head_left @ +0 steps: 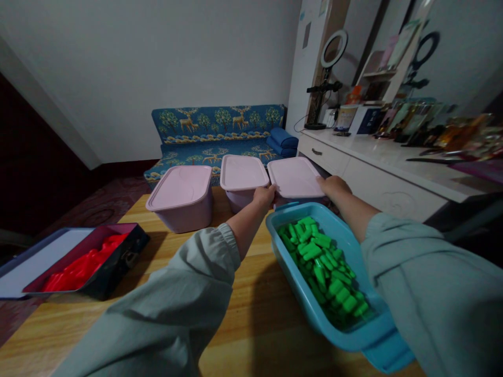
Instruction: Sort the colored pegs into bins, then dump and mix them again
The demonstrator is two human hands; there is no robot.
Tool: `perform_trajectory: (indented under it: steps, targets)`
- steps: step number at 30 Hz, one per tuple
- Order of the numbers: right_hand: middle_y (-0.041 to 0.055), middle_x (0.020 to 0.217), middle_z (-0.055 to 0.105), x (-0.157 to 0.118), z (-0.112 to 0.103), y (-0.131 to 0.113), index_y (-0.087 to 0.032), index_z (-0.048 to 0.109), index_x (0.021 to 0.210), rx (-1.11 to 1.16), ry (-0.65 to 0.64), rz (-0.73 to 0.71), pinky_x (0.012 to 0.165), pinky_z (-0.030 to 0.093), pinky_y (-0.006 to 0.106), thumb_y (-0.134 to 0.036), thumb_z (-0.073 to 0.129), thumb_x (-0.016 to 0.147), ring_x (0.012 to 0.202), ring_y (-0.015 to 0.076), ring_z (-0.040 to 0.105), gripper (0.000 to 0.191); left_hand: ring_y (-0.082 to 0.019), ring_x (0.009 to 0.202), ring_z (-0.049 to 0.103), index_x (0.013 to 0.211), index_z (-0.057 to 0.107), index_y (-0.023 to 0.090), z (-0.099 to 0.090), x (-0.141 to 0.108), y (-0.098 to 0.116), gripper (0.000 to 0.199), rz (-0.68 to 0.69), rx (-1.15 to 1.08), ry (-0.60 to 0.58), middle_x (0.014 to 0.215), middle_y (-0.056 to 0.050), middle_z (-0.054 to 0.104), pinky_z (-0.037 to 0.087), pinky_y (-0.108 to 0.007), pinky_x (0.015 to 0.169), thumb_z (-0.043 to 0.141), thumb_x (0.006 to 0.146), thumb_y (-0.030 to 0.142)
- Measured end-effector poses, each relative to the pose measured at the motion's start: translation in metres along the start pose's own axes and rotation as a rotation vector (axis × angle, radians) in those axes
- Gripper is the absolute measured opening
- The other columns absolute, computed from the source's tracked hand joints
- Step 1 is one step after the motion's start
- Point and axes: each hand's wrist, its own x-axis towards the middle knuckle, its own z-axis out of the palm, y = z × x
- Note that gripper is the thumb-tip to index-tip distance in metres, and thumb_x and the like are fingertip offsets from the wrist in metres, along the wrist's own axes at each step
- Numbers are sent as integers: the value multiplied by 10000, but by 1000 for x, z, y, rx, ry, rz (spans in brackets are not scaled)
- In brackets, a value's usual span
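Three pink lidded storage boxes stand in a row at the far side of the wooden table. My left hand (pixel 265 196) and my right hand (pixel 334 187) grip the near left and right edges of the right-hand storage box (pixel 295 177), whose lid is on. The middle storage box (pixel 243 173) is right beside my left hand, and the left storage box (pixel 183 191) stands a little apart. Below my hands, a blue basin (pixel 288 272) holds many small green pieces (pixel 320 259). My fingertips are partly hidden at the box's sides.
An open dark box (pixel 121 264) with red material (pixel 88 264) in it lies at the table's (pixel 236 314) left edge. A patterned sofa (pixel 220 125) stands behind. To the right is a white dresser (pixel 365 162) with bottles and a ring light (pixel 334 48).
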Motion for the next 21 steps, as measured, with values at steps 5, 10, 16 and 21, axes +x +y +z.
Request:
perform_trajectory:
  steps: [5,10,16,21]
  targets:
    - [235,1251,625,13,9,2,-80,677,1150,7,-44,-18,926,490,399,-533,391,932,1178,324,595,579,-174,569,627,754,710,132,0,7,-1,174,31,44,-6,505,-45,595,433,-223,537,659,807,289]
    - [246,1274,607,20,15,4,-65,659,1189,20,-24,-5,944,480,421,-556,429,917,1200,348,580,607,-187,642,657,731,710,130,1,16,-3,173,56,88,-20,554,-69,631,437,-220,570,635,814,262]
    - [262,1245,615,10,7,-3,-85,665,1183,-83,23,34,941,486,471,-561,439,914,1183,358,590,592,-199,647,657,758,717,152,2,15,-6,245,59,103,-45,565,-68,634,458,-235,580,614,842,358]
    - [266,1243,613,1,-3,-12,-91,648,1214,-189,46,19,950,480,482,-548,485,897,1201,352,579,580,-155,507,586,693,670,157,-5,5,-7,335,29,71,-107,517,-39,582,430,-234,530,575,877,421]
